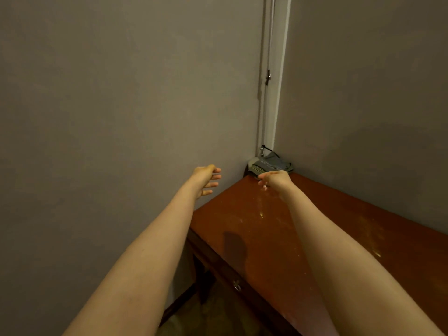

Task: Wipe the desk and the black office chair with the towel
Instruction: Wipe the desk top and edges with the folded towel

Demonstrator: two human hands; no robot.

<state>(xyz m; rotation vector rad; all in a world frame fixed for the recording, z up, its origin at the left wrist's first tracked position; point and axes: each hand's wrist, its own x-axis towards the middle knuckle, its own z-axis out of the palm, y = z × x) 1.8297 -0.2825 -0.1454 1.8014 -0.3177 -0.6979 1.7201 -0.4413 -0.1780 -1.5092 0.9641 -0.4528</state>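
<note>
- Head view: the towel sits bunched on the desk's far corner, not picked up yet.
- Right hand hovers over the desk just short of it, fingers loose and empty.
- Left hand is spread and empty, off the desk's left edge.
- Desk is speckled with dust, so wiping looks unstarted; chair is out of sight.

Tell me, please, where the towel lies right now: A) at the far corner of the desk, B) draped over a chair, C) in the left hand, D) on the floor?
A: the towel sits bunched at the far corner of the desk, just beyond the right hand.
</note>
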